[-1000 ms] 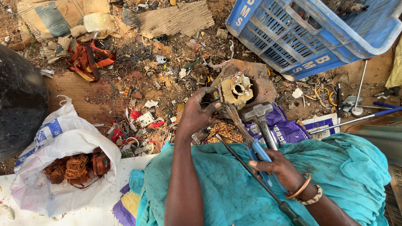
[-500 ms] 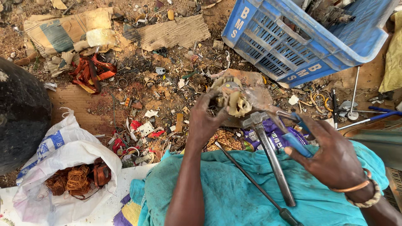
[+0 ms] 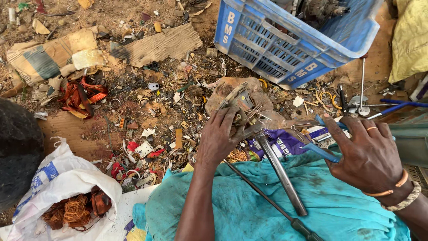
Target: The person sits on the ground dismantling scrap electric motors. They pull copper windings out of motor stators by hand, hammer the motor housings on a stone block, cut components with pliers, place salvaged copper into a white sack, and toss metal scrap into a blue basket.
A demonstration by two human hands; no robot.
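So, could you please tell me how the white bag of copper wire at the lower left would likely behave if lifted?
The white bag would probably sag, since its thin plastic is crumpled and slumped. The tangled copper wire inside likely makes it heavy for its size. Its mouth gapes open, so tipping it might spill coils.

Dull steel hammer (image 3: pixel 281 174), matt teal cloth (image 3: pixel 339 209), glossy blue plastic crate (image 3: pixel 294 40).

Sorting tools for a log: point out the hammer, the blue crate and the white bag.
hammer (image 3: pixel 281 172), head view, middle of its grey metal handle.
blue crate (image 3: pixel 267 44), head view, its slatted side wall.
white bag (image 3: pixel 67 180), head view, its upper white fold above the copper wire.
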